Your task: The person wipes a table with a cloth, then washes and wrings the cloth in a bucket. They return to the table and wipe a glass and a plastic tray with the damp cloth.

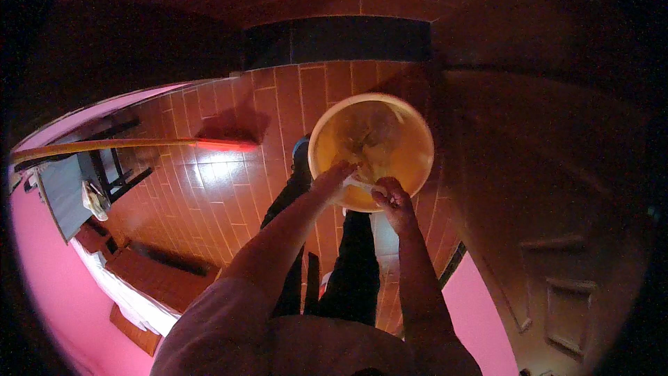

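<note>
A round, yellowish bin [429, 152] stands on the tiled floor before my feet. I look down into its wide mouth, where crumpled translucent material, apparently plastic film [373, 138], lies; its exact nature is blurred. My left hand [336, 176] reaches over the near rim, its fingers gathered at one end of a pale strip [361, 184]. My right hand [392, 199] is closed around the strip's other end, at the near right rim. Between both hands the strip looks stretched. The fingertips of my left hand are hard to make out.
A broom with a red head [227, 144] and yellow handle [104, 144] extends from the left. Also left are a small dark-legged table [65, 196] and a wooden bench or bed [156, 277] with white cloth. A panelled door [569, 318] is right. A dark threshold [339, 40] lies ahead.
</note>
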The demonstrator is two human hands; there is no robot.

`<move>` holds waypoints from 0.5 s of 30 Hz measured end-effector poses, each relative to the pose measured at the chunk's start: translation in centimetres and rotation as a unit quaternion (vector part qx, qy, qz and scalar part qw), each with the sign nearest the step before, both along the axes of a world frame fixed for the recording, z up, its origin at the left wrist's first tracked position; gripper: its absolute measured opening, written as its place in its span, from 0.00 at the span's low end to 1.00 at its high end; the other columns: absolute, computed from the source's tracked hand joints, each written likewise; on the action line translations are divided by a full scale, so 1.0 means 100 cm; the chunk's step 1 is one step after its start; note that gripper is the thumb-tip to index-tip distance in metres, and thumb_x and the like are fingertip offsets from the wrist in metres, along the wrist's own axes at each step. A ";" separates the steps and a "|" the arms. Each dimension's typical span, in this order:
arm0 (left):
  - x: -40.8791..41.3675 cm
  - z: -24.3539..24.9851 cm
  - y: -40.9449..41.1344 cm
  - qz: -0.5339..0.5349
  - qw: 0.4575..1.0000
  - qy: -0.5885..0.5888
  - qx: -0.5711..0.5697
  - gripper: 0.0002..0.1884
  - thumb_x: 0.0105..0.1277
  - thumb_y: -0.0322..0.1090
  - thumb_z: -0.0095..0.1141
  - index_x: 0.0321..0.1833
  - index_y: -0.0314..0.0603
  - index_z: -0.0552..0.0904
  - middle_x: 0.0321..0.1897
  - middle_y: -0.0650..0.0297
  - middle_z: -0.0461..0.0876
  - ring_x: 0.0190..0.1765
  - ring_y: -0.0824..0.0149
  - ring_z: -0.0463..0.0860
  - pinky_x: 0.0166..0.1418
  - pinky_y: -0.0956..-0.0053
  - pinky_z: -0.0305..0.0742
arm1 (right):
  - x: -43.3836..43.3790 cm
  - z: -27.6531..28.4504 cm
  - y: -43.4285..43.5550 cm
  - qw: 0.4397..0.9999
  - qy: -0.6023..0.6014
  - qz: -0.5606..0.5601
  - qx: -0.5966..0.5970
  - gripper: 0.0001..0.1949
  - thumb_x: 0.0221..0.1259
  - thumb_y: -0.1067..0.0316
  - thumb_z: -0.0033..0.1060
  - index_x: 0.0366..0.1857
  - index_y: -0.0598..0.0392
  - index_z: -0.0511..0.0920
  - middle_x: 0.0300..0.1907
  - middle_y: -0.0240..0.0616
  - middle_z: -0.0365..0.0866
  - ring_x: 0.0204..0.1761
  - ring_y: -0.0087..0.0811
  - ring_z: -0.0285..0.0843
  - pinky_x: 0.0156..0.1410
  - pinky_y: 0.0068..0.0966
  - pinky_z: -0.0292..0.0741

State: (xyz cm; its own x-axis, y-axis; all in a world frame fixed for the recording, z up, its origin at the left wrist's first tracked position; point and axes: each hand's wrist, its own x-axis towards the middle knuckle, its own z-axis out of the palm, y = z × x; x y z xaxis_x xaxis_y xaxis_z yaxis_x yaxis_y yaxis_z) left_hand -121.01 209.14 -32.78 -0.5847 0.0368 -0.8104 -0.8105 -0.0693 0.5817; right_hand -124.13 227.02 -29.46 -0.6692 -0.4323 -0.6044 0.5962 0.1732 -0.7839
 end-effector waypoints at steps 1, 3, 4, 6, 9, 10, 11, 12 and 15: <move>-0.002 -0.002 -0.006 0.001 0.998 -0.057 0.025 0.12 0.62 0.35 0.44 0.45 0.39 0.76 0.42 0.54 0.77 0.51 0.54 0.74 0.55 0.67 0.70 | -0.002 0.016 -0.004 0.999 0.013 0.030 0.042 0.08 0.58 0.70 0.55 0.40 0.55 0.74 0.36 0.29 0.71 0.43 0.21 0.68 0.51 0.19 0.66; -0.002 -0.007 -0.015 -0.136 0.989 -0.039 -0.048 0.12 0.62 0.35 0.44 0.43 0.38 0.77 0.42 0.56 0.77 0.51 0.55 0.75 0.54 0.67 0.71 | -0.005 0.036 -0.001 0.996 -0.045 -0.007 0.071 0.10 0.58 0.68 0.55 0.43 0.54 0.73 0.41 0.33 0.72 0.47 0.28 0.70 0.53 0.24 0.67; 0.001 -0.014 -0.018 -0.270 0.951 0.037 -0.145 0.11 0.61 0.34 0.45 0.42 0.38 0.77 0.42 0.57 0.77 0.51 0.56 0.75 0.53 0.67 0.72 | -0.004 0.045 0.001 0.990 -0.045 -0.019 0.136 0.11 0.58 0.66 0.55 0.44 0.54 0.73 0.42 0.33 0.72 0.47 0.28 0.70 0.53 0.24 0.67; 0.012 -0.035 -0.030 -0.419 0.858 0.163 -0.247 0.13 0.58 0.30 0.47 0.46 0.40 0.77 0.46 0.58 0.76 0.52 0.59 0.75 0.55 0.68 0.71 | 0.001 0.054 0.011 0.981 -0.017 -0.055 0.183 0.13 0.58 0.63 0.55 0.46 0.54 0.73 0.43 0.33 0.73 0.48 0.29 0.70 0.53 0.24 0.68; 0.031 -0.058 -0.050 -0.320 0.901 0.235 -0.176 0.20 0.53 0.24 0.51 0.52 0.42 0.76 0.54 0.58 0.74 0.56 0.61 0.73 0.58 0.68 0.70 | -0.002 0.070 0.018 0.989 0.016 -0.137 0.044 0.18 0.56 0.60 0.57 0.49 0.55 0.73 0.46 0.35 0.74 0.50 0.31 0.70 0.55 0.25 0.68; 0.034 -0.056 -0.050 -0.170 0.961 0.203 -0.079 0.18 0.52 0.25 0.51 0.49 0.40 0.77 0.52 0.58 0.75 0.56 0.59 0.73 0.57 0.67 0.71 | -0.012 0.091 0.010 0.983 -0.007 -0.176 -0.059 0.19 0.55 0.59 0.58 0.49 0.55 0.73 0.47 0.35 0.74 0.50 0.31 0.70 0.55 0.25 0.67; 0.036 -0.054 -0.049 -0.013 0.987 0.162 0.020 0.16 0.52 0.26 0.51 0.46 0.38 0.78 0.51 0.57 0.75 0.56 0.57 0.73 0.57 0.66 0.71 | -0.014 0.096 0.010 0.979 -0.022 -0.185 -0.088 0.19 0.55 0.59 0.58 0.49 0.55 0.73 0.47 0.35 0.74 0.50 0.31 0.70 0.55 0.25 0.68; 0.024 -0.035 -0.045 -0.092 0.943 0.311 -0.072 0.20 0.51 0.27 0.56 0.50 0.39 0.76 0.54 0.55 0.74 0.57 0.56 0.73 0.57 0.65 0.71 | -0.016 0.102 0.011 0.973 -0.035 -0.198 -0.113 0.19 0.54 0.60 0.58 0.49 0.56 0.73 0.46 0.35 0.74 0.50 0.31 0.70 0.55 0.25 0.68; 0.005 0.008 -0.005 -0.149 0.891 0.418 -0.094 0.21 0.51 0.31 0.59 0.50 0.39 0.75 0.52 0.53 0.75 0.54 0.54 0.75 0.56 0.64 0.71 | -0.005 0.087 0.019 0.989 -0.032 -0.142 0.017 0.15 0.55 0.64 0.57 0.45 0.57 0.74 0.44 0.34 0.74 0.48 0.29 0.70 0.53 0.24 0.68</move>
